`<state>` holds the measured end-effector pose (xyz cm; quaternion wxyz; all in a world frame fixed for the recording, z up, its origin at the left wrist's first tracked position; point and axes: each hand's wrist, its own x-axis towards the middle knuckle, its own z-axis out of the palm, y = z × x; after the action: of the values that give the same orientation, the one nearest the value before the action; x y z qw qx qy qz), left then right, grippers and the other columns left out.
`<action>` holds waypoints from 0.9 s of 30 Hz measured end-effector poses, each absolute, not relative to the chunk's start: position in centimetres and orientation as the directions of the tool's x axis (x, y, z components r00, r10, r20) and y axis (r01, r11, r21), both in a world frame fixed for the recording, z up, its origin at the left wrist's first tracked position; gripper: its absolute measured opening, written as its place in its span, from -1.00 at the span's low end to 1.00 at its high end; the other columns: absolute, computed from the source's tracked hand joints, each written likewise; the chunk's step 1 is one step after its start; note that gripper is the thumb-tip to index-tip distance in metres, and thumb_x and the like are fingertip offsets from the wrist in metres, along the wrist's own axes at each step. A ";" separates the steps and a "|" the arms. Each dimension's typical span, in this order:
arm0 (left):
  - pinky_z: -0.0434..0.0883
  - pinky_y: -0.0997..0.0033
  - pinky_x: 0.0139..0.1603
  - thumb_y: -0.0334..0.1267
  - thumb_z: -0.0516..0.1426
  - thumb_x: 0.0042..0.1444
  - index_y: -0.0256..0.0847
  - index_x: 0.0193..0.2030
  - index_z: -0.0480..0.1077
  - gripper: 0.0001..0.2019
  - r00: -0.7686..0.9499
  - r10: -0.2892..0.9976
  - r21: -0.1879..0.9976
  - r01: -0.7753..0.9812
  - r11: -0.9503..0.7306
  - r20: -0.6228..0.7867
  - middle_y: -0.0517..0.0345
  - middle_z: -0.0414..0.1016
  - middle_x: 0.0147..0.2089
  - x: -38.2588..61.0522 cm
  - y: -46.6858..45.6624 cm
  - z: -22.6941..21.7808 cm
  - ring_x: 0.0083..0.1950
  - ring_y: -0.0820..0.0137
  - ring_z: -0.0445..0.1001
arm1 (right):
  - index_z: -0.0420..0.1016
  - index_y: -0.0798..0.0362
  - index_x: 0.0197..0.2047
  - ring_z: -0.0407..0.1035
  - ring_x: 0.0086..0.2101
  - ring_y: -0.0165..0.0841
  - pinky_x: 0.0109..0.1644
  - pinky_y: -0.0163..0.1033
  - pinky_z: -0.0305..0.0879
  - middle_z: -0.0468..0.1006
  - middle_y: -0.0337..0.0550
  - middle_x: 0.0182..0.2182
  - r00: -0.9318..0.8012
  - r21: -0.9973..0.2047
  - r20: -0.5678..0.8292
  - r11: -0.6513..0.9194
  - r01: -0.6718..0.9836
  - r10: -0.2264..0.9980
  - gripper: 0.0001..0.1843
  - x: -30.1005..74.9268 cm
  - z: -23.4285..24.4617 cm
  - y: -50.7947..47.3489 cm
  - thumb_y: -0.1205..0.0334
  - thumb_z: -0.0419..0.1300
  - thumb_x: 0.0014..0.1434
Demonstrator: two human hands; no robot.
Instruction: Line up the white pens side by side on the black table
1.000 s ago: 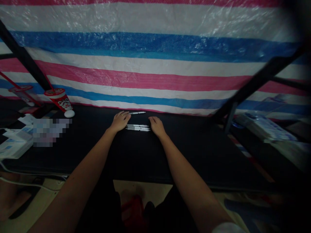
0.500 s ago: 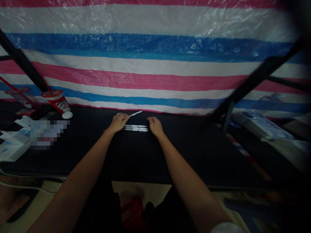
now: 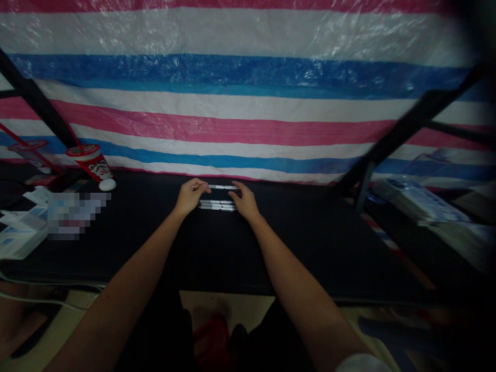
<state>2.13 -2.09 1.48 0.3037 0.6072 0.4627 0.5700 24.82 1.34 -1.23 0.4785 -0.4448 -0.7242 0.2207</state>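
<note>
A pen [image 3: 220, 187], white or silver with dark parts, lies level between my two hands. My left hand [image 3: 189, 197] pinches its left end with thumb and fingers. Around its right end are the curved index finger and thumb of my right hand [image 3: 246, 200]; how firmly they press is hard to see. Just nearer to me, several similar pens [image 3: 217, 205] lie side by side on the black table [image 3: 222, 248], and the right thumb is close above their right ends.
At the left stand a red cup [image 3: 91, 161] with a straw, a white egg-shaped object [image 3: 107, 184] and white boxes [image 3: 25, 232]. A striped plastic sheet [image 3: 240, 129] hangs behind the table. Plastic-wrapped packs [image 3: 426, 201] lie at the right, past a black frame bar [image 3: 387, 137].
The pen in my left hand has turned from slanting up to level. My right hand has moved slightly left and its fingers have come around the pen's right end.
</note>
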 end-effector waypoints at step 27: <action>0.41 0.23 -0.04 -0.17 0.05 0.32 -0.16 -0.18 0.54 -0.76 0.150 0.851 0.538 0.716 -0.445 0.504 0.02 0.58 -0.21 3.0 -3.2 2.2 -0.15 0.22 0.52 | 0.61 -0.12 -0.06 0.40 -0.13 -0.20 0.08 -0.04 0.25 0.64 -0.15 -0.12 -0.330 -0.647 0.480 0.582 0.492 0.813 -0.75 24.6 -0.4 0.8 0.28 0.17 0.26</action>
<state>3.01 -3.21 2.23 0.0855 0.7536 0.5197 0.3933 24.64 0.78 -0.44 0.4061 -0.4125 -0.7912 0.1974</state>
